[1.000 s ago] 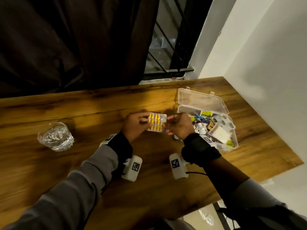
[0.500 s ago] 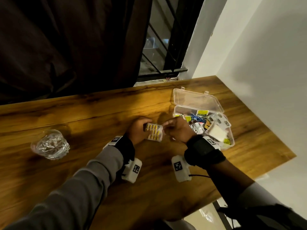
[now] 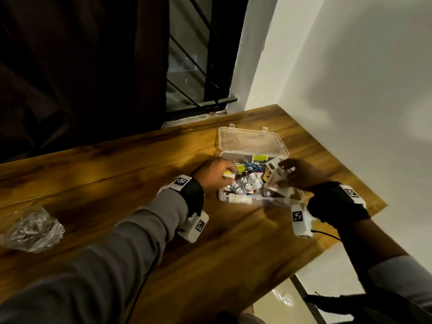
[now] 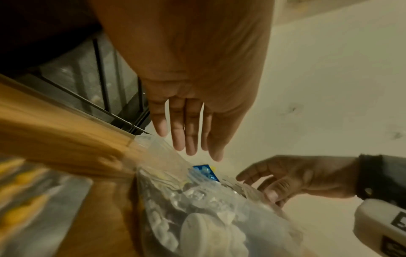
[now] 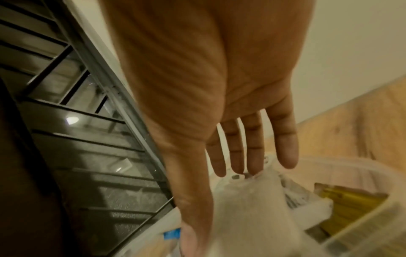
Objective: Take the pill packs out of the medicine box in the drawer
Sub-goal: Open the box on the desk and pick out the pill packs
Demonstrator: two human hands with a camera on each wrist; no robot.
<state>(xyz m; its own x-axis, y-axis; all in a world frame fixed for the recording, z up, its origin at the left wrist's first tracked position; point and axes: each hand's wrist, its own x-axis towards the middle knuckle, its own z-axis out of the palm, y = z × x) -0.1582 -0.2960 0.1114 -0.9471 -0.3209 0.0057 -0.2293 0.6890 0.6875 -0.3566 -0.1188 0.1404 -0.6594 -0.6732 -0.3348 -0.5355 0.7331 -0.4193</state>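
Observation:
The clear medicine box [image 3: 236, 199] stands open on the wooden table, its lid [image 3: 251, 141] laid back, with several blister packs [image 3: 245, 183] inside. My left hand [image 3: 216, 173] hovers over the box's left end, fingers [image 4: 189, 132] straight and holding nothing. A yellow pill pack [image 4: 24, 189] lies blurred on the table beside the box. My right hand [image 3: 298, 176] reaches over the box's right side and grips a white pack [image 3: 275, 177], with the fingers [image 5: 252, 153] at its far edge and the thumb along its near side. The white pack [image 5: 252, 205] stands tilted up.
A glass of water [image 3: 32, 228] stands at the table's left. The white wall [image 3: 350, 90] runs close along the table's right edge [image 3: 327, 148]. A dark curtain and a barred window [image 3: 191, 66] lie behind the table.
Both hands held the yellow pill pack up before. Now it lies on the table, the left hand is free, and both hands have moved right over the box. The right hand has taken the white pack.

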